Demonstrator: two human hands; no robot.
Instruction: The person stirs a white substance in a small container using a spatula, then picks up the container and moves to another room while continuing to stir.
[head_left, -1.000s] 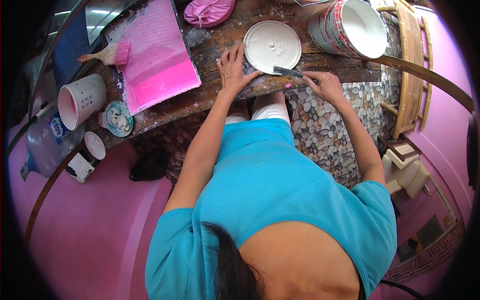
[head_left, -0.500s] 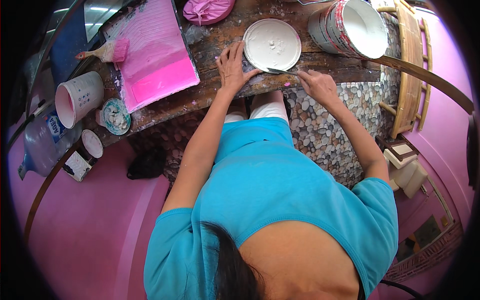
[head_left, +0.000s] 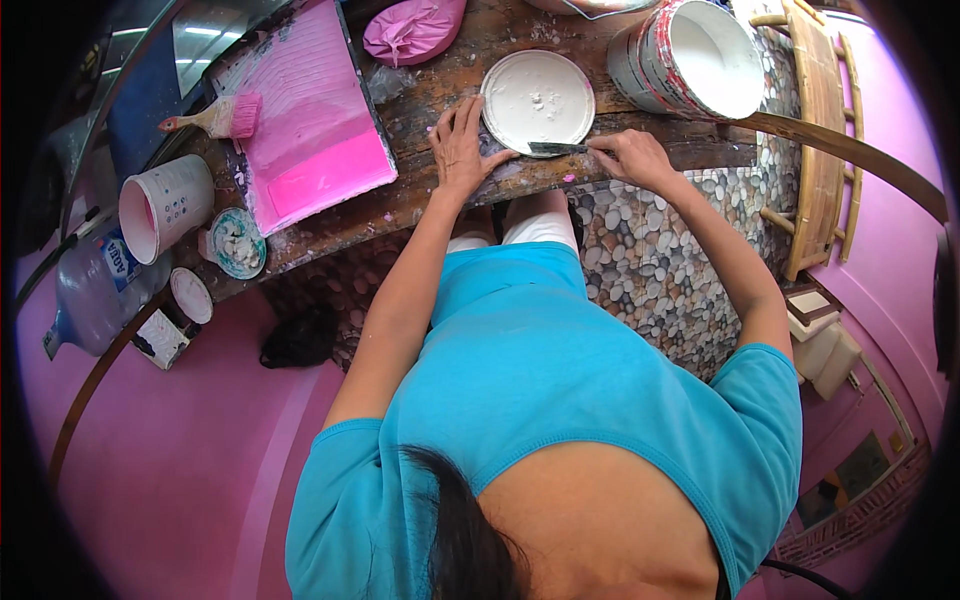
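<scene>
Our right grip (head_left: 632, 158) grasping a dark scraper (head_left: 557, 149), at the rim of a white lid (head_left: 538, 100), left grip (head_left: 461, 157) splayed, released, beside it

Lid (head_left: 590, 108): rnd, white, low rim; flat on wooden surface (head_left: 690, 148), nr its front edge. White paste (head_left: 515, 90) spread over most of inner face, w/ few sm. lumps (head_left: 538, 102) abt ctr. Putty knife (head_left: 556, 149): thin dk blade, approx. crosswise at lid's near rim, tip to L; handle end in R hand (head_left: 630, 158), mostly hidden.
</scene>
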